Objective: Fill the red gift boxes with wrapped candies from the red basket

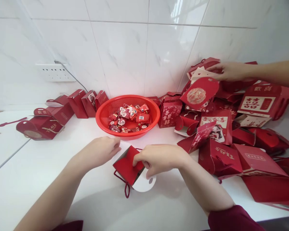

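A small red gift box [125,166] stands on the white table with its top open, showing a red inside. A white rounded flap [144,182] with a hole folds outward, and a dark red cord hangs at its side. My right hand [159,158] is closed on the box, index finger dipping into the opening and thumb at the flap. Just left of the box, my left hand [102,150] hovers with curled fingers; their tips are hidden. Behind both hands, a red plastic basket [103,126] holds several wrapped candies [132,115].
Red boxes [214,157] lie heaped on the right, where another person's hand [228,71] touches the pile. Several closed boxes [78,103] stand left along the tiled wall. A power strip [54,73] with a cable is on the wall. A red strip [12,122] lies far left.
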`<state>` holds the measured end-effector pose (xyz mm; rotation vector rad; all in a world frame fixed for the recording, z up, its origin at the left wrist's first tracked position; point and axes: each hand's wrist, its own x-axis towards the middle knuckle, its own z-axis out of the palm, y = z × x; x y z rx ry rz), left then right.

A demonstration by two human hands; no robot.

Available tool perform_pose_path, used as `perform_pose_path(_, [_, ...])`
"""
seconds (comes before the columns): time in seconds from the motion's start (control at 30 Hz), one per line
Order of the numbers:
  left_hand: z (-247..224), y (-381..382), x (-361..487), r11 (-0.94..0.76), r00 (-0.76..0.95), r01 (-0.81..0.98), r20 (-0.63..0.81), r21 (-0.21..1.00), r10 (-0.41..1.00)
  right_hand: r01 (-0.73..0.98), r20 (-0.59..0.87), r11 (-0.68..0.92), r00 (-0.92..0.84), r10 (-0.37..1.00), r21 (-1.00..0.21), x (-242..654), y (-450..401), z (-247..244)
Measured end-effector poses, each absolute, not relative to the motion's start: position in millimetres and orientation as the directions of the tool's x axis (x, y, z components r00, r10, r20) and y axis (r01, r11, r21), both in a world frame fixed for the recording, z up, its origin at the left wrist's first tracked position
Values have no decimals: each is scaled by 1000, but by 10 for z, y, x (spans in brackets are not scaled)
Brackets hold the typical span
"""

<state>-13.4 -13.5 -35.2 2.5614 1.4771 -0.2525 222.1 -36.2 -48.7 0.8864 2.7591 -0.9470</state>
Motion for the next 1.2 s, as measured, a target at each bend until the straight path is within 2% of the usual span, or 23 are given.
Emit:
perform_pose_path(0.17, [-426, -164, -71, -489, 508, 860, -302, 142, 806, 593, -244, 679, -802, 545, -433, 2149, -355, -559])
perform_pose_path(0.27, [-509, -121, -42, -531, 543, 838, -298, 129, 785, 634, -216, 701, -772, 598, -326, 2083, -327, -587])
perform_pose_path(0.37, [-580, -38, -27, -517, 523, 849, -306, 107, 795, 615, -131, 735, -785, 606, -285, 2006, -280, -630])
perform_pose_path(0.47, [-587, 40, -36, -429, 432, 899, -344, 89, 834, 600, -92, 733, -790, 607, -320, 1960, -239, -663])
perform_pose_path(0.63, [-546, 98, -68, -333, 346, 937, -433, 110, 832, 633, -112, 663, -751, 651, -400, 2002, -223, -630])
perform_pose_path(0.8, [-549, 130, -86, -309, 317, 946, -456, 96, 831, 517, 93, 707, -773, 628, -482, 2001, -243, -588])
perform_pose_path(0.9, [-524, 138, -95, -320, 328, 942, -475, 99, 817, 399, 151, 724, -812, 564, -563, 1952, -269, -566])
perform_pose_path(1.07, [-512, 156, -130, -301, 342, 939, -539, 166, 770, 233, 156, 687, -877, 454, -688, 1891, -293, -587])
perform_pose_path(1.2, [-556, 203, -160, -222, 294, 955, -572, 195, 766, 276, 119, 672, -870, 479, -687, 1864, -298, -674])
